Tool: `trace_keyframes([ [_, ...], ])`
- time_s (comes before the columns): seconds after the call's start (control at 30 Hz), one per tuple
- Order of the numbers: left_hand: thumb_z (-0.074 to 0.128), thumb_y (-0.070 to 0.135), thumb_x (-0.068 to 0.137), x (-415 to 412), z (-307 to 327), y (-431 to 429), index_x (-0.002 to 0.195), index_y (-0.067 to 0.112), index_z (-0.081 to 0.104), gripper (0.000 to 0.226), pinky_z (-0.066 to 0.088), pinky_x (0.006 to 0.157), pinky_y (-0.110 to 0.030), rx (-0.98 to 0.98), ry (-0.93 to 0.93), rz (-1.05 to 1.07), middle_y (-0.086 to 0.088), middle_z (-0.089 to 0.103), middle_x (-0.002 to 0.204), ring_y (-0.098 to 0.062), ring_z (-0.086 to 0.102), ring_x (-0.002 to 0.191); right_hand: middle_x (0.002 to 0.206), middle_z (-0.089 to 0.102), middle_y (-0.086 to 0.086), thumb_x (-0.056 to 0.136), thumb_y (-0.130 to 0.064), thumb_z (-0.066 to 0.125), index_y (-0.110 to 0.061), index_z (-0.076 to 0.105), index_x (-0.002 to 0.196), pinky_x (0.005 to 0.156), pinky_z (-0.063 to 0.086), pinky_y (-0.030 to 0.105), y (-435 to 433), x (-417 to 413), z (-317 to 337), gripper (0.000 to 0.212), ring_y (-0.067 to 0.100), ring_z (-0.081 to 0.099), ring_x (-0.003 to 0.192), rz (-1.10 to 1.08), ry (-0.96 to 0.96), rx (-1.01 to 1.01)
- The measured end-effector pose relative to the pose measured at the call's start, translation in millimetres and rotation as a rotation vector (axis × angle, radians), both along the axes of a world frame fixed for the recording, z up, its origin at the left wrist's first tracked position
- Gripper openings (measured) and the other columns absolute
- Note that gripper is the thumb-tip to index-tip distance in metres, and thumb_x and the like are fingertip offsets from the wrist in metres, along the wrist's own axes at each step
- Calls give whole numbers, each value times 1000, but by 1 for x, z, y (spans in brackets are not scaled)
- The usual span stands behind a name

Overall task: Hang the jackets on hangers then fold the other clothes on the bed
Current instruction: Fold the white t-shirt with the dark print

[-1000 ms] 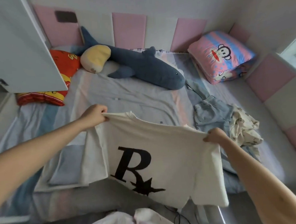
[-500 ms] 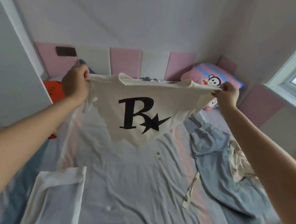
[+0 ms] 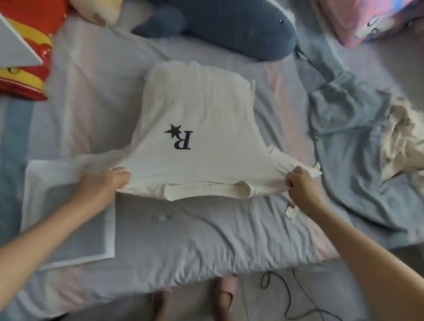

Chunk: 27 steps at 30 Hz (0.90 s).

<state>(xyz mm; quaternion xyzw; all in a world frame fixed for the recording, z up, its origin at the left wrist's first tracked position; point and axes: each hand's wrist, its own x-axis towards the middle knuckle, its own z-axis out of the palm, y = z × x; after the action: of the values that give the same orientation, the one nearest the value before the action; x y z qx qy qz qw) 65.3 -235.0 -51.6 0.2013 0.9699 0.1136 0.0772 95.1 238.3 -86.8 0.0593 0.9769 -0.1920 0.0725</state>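
Standing close against the bed (image 3: 186, 248), the person shows feet (image 3: 225, 293) on the floor beside a dark cable (image 3: 289, 302); just beyond the mattress edge both arms reach in. The left hand (image 3: 103, 184) grips one shoulder of the white T-shirt (image 3: 198, 116), fingers curled round the cloth; the right hand (image 3: 301, 184) pinches the other shoulder between thumb and bent fingers. Between them the collar lies nearest the person; the body of the shirt spreads away across the sheet, print side up, its hem farthest off and somewhat narrowed; the sleeves look bunched at the hands. Judging by its drape, the shirt is light, thin and limp; it will likely crease and slide on the sheet rather than hold a shape, so it probably wants smoothing flat before any fold; the shoulders and the hem corners seem the best places to take it. Under the left forearm lies a folded white garment (image 3: 68, 218), the shirt's sleeve overlapping its far corner; to the right, near the shirt but apart from it, a blue denim garment (image 3: 354, 156) sprawls with a crumpled cream garment (image 3: 408, 143) on it, both unfolded. Farther off rest a blue shark plush (image 3: 234, 22), a red cushion (image 3: 14, 63) and a pink pillow (image 3: 375, 1).
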Motion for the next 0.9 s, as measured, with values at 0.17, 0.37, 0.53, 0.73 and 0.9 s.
trace_keyframes([
  [0.17,53,-10,79,77,-152,-17,60,24,35,42,25,52,-18,-112,-357,77,10,37,63,-13,43,63,86,44,9,76,14,47,-11,51,72,66,40,39,-11,76,-140,25,30,49,91,204,-319,222],
  [0.37,50,-15,62,155,-235,-25,69,18,36,37,24,53,-30,-249,-500,-62,2,41,69,-20,46,61,85,57,16,67,19,54,-8,57,68,59,30,32,-13,146,-204,28,35,57,80,248,-376,312],
  [0.53,45,5,85,182,-242,-3,85,22,40,18,27,61,-22,-529,-715,-151,7,46,88,-11,48,83,92,64,11,70,8,56,-6,62,80,64,35,32,-15,170,-208,18,33,61,90,299,-518,391],
  [0.73,52,14,86,167,-221,11,97,27,49,18,35,70,-22,-689,-1119,-179,5,57,111,-14,56,101,106,51,-1,83,-9,47,-23,42,80,71,42,30,-23,163,-192,15,23,56,104,326,-1067,407],
  [0.9,49,30,90,128,-224,38,96,22,51,10,45,74,-31,-396,-712,2,4,55,99,-17,55,89,95,60,5,94,-24,43,-11,58,92,68,45,33,-68,117,-187,21,26,57,84,30,-602,297],
])
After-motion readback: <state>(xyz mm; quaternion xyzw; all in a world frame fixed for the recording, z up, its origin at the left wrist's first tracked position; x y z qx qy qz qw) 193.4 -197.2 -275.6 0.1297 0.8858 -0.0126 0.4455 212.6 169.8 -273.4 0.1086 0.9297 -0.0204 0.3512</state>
